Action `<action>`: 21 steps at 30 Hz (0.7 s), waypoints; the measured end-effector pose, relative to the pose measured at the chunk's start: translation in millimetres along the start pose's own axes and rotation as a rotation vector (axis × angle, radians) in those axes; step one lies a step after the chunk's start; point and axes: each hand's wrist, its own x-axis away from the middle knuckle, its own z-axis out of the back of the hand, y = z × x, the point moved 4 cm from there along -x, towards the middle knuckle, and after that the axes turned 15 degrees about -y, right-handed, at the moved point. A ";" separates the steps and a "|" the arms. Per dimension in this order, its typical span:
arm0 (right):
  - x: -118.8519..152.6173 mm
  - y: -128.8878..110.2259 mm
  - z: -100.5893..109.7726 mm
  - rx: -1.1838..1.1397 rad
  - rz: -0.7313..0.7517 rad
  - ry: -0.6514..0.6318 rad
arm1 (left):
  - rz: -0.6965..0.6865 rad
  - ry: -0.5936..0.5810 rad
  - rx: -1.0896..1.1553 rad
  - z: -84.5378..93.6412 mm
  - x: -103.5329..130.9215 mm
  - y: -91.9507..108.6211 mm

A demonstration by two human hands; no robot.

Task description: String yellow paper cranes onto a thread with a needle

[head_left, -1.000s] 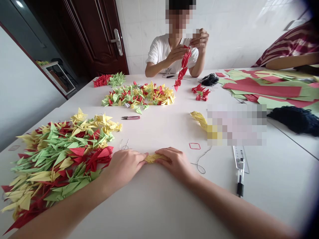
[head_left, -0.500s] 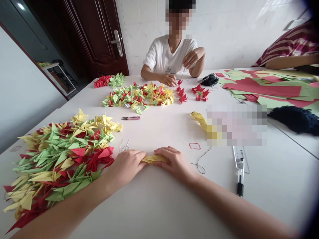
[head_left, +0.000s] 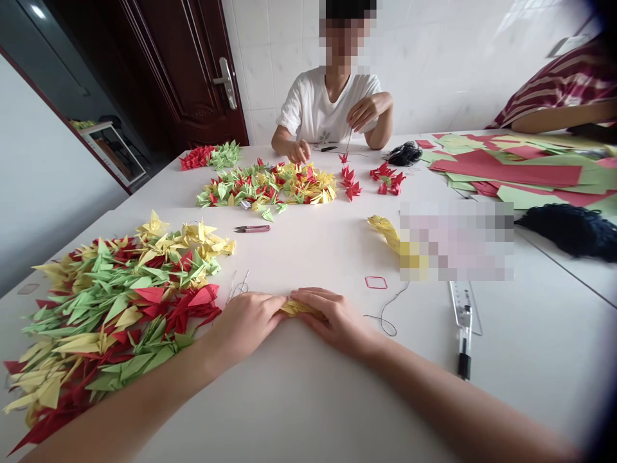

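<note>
A piece of twisted yellow paper (head_left: pixel 295 309) lies low over the white table, with both my hands closed on it. My left hand (head_left: pixel 254 319) grips its left end, thumb below and fingers on top. From the other side my right hand (head_left: pixel 331 319) wraps over it, covering most of its length. The fingertips of the two hands nearly meet. Left of my left hand spreads a pile of folded paper cranes (head_left: pixel 116 302) in yellow, green and red. Beyond my right hand lie a pink rectangular outline (head_left: pixel 376 282) and a thin dark thread (head_left: pixel 384 316).
Thread snips (head_left: pixel 252 229) lie mid-table. Another twisted yellow strip (head_left: pixel 384 230) is at the right, near a clear ruler (head_left: pixel 461 294) and a pen (head_left: pixel 465 347). Opposite, a person in white (head_left: pixel 332 106) handles red cranes (head_left: pixel 348 175). Coloured paper strips (head_left: pixel 511 170) cover the far right.
My right hand has slid left along the twisted yellow paper, closer to my left hand. The person opposite has moved one hand left toward the far crane pile.
</note>
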 end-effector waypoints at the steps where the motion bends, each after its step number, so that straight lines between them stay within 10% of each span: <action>1: -0.3 0.7 -0.1 -0.001 -0.011 -0.003 | -0.004 0.002 -0.017 0.0 0.2 0.3; 21: 0.9 -3.8 -12.8 0.412 -0.012 -0.141 | -0.112 0.047 -0.234 -1.6 1.9 5.6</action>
